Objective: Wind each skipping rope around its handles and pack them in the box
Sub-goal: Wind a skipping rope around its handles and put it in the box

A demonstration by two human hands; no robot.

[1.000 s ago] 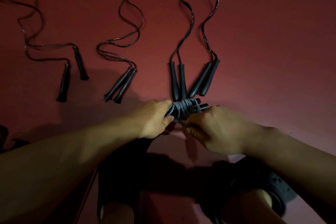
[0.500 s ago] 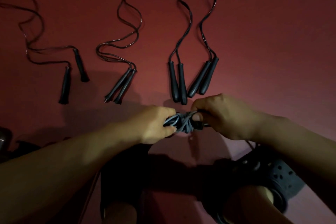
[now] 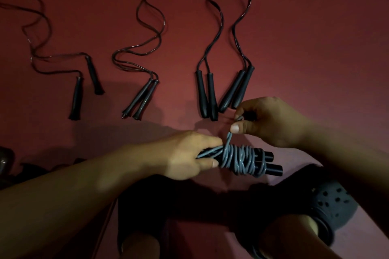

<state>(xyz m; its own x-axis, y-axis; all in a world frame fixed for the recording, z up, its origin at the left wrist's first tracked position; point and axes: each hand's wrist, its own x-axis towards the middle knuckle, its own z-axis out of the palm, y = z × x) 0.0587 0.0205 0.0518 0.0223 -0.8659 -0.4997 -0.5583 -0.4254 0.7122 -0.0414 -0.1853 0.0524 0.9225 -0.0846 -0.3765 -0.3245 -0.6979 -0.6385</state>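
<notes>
Big dark red floor (image 3: 315, 48) with four unwound black-handled skipping ropes (image 3: 207, 94) laid out in a row, cords snaking away up top. No box anywhere in view. Dark perforated clog (image 3: 330, 206) sits bottom right. Left hand (image 3: 189, 155) grips the black handles wrapped in grey cord (image 3: 237, 160) just above the floor, right hand (image 3: 267, 122) pinches the loose cord end.

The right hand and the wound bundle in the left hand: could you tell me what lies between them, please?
In the head view, a short twisted stretch of grey rope runs from the bundle up to the right hand, which pinches it.
</notes>
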